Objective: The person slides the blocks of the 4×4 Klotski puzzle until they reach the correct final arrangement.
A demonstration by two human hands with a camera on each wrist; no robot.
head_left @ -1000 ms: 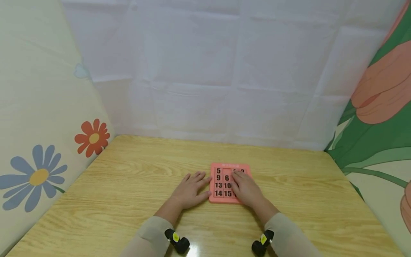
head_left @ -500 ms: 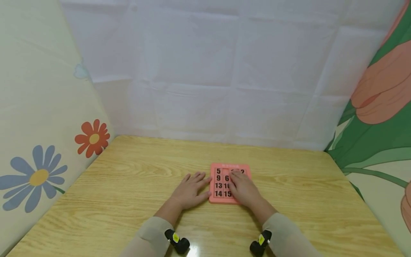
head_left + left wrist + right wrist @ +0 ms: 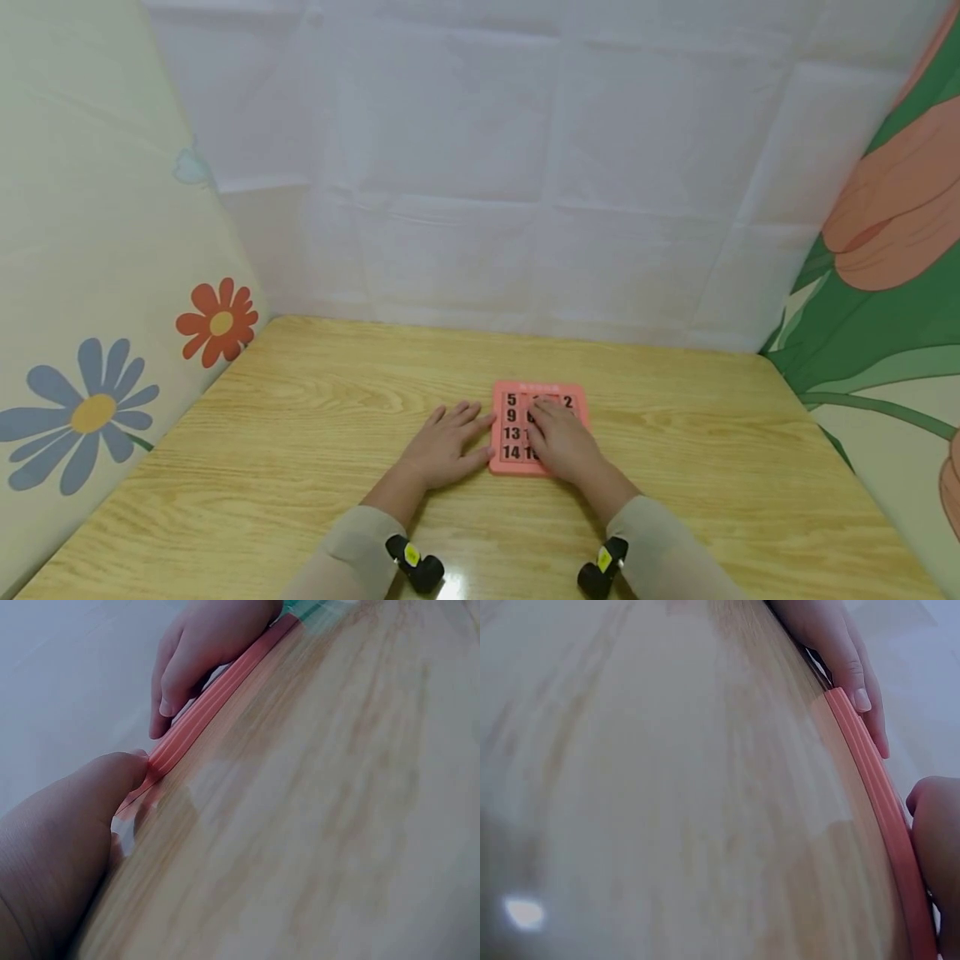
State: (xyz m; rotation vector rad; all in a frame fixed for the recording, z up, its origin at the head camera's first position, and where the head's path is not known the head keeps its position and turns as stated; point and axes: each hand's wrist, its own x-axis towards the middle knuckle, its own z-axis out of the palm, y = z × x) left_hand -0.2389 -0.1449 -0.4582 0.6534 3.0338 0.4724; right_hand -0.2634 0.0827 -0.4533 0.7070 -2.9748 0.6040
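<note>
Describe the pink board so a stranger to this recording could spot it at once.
On the wood-grain table, look near the middle. The left hand touches the left edge of the pink board, and the right hand covers part of its face. The board is the only thing there bearing bold black numbers: 5, 9, 13, 14 down its left column.

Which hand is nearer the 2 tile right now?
Right. The right hand lies over the puzzle, beside the 2 tile; the left hand touches the puzzle's left edge.
</note>
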